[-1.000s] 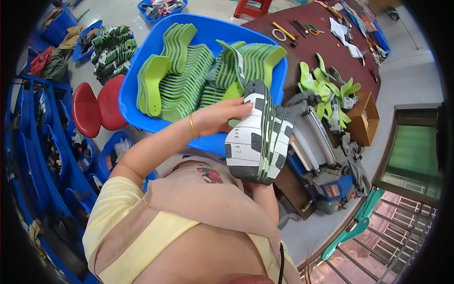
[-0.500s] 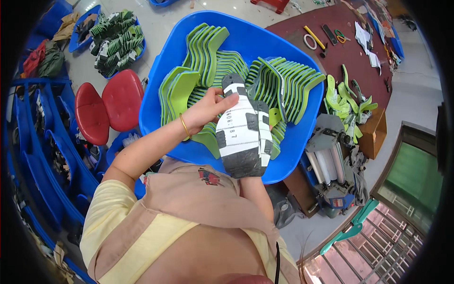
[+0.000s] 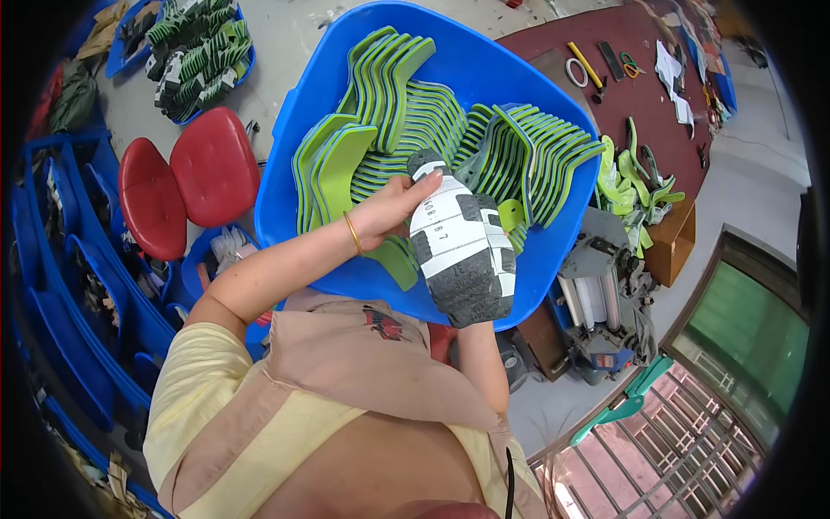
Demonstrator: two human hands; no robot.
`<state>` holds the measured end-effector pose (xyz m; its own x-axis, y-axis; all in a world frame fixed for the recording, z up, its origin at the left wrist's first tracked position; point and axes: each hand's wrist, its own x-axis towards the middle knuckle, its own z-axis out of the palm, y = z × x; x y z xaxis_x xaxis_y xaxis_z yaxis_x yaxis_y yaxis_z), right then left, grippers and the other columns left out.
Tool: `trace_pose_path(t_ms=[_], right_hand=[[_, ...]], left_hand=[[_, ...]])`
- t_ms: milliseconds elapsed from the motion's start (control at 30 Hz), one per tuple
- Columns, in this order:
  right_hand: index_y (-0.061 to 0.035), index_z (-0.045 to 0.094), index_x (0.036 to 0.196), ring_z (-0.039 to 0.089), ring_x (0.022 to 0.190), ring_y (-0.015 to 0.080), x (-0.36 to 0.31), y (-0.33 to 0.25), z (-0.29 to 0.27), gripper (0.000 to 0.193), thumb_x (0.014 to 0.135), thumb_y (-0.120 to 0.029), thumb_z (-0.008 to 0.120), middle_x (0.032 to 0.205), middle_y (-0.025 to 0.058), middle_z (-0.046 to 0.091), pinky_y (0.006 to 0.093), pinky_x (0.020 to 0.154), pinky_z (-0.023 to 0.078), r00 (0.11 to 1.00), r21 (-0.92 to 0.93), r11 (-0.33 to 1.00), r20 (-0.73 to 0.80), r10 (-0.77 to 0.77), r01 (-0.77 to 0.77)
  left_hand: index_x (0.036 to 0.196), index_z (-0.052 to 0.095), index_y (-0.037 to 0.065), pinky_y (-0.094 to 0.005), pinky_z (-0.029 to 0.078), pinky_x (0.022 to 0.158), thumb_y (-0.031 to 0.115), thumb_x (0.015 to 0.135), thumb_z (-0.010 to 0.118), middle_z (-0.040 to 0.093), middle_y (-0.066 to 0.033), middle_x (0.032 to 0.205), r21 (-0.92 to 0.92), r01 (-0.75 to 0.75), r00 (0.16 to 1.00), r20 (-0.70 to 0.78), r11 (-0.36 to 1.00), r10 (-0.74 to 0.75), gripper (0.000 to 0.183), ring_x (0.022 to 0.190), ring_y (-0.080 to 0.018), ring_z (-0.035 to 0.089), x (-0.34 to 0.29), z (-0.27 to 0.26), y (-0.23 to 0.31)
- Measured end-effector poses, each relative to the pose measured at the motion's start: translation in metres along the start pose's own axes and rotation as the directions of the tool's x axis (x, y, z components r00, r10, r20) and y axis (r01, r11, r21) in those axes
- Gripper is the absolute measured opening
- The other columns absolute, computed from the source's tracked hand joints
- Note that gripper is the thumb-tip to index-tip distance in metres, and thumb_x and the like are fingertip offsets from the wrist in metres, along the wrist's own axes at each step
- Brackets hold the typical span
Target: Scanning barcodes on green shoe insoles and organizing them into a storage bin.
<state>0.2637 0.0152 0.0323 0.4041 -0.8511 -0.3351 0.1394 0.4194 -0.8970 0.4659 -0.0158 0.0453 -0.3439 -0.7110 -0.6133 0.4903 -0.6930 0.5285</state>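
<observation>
Tub, blue, count one (image 3: pixel 510 59), sits in front of the person; I'm placing everything by it. Left hand (image 3: pixel 391 208), one: closed, thumb on top, gripping the narrow end of the black-and-white pieces (image 3: pixel 454 251). At least two of those, overlapped, held up over the tub's near half. Right hand: hidden behind them, can't tell if it grips; only its forearm (image 3: pixel 481 359) shows, at the tub's near edge. Bracelet, one, gold (image 3: pixel 352 232), left wrist.

Green pieces (image 3: pixel 350 164): dozens inside the tub, packed too tight to count, at least three groups. Left of the tub: one red chair (image 3: pixel 214 164), back and seat both visible. Beyond the tub's far left corner: one smaller heap of green, black and white pieces (image 3: pixel 199 65), number unclear.

Right of and beyond the tub: one dark red table (image 3: pixel 640 104). On it, one yellow-handled tool (image 3: pixel 584 63), one white ring (image 3: pixel 576 73), one dark oblong item (image 3: pixel 611 60), one pair of scissors (image 3: pixel 632 66). Nearer the tub's right side: one pile of loose green pieces (image 3: pixel 624 177), several, tangled; one brown box (image 3: pixel 676 242); one machine (image 3: pixel 596 316), at least two pale rollers.
</observation>
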Motion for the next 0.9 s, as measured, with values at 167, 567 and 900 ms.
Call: trace_pose_path(t_ms=[167,567,900], right_hand=[[-0.0081,0.032,0.135,0.047,0.116,0.0257,-0.003,0.0,0.003,0.066,0.089,-0.055,0.039,0.127,0.0165,0.047,0.0431,0.096,0.038,1.0,-0.014,1.0,0.007,0.016,-0.015],[-0.0082,0.032,0.135,0.047,0.116,0.0254,-0.016,0.0,0.007,0.065,0.09,-0.054,0.038,0.128,0.0158,0.047,0.0424,0.096,0.038,1.0,-0.038,0.999,0.011,0.018,-0.017],[-0.0082,0.032,0.135,0.047,0.117,0.0251,-0.023,0.002,0.009,0.063,0.091,-0.053,0.037,0.128,0.0153,0.046,0.0418,0.097,0.038,1.0,-0.036,0.999,-0.003,0.008,-0.008]], left_hand=[[0.11,0.05,-0.003,-0.0355,0.053,0.072,0.055,0.083,0.058,0.06,-0.0087,0.1,0.003,-0.014,0.995,-0.101,1.0,0.014,0.065,0.09,-0.0144,0.06,-0.018,0.007,0.006],[0.119,0.035,-0.005,-0.0339,0.053,0.07,0.055,0.08,0.062,0.056,-0.0131,0.106,0.007,-0.028,0.995,-0.094,1.0,0.028,0.076,0.096,-0.0167,0.057,-0.026,0.002,-0.008],[0.121,0.032,-0.005,-0.0346,0.05,0.076,0.056,0.08,0.063,0.055,-0.0134,0.108,0.066,-0.02,0.996,-0.083,0.998,0.025,0.08,0.098,-0.0163,0.056,-0.036,0.005,-0.007]])
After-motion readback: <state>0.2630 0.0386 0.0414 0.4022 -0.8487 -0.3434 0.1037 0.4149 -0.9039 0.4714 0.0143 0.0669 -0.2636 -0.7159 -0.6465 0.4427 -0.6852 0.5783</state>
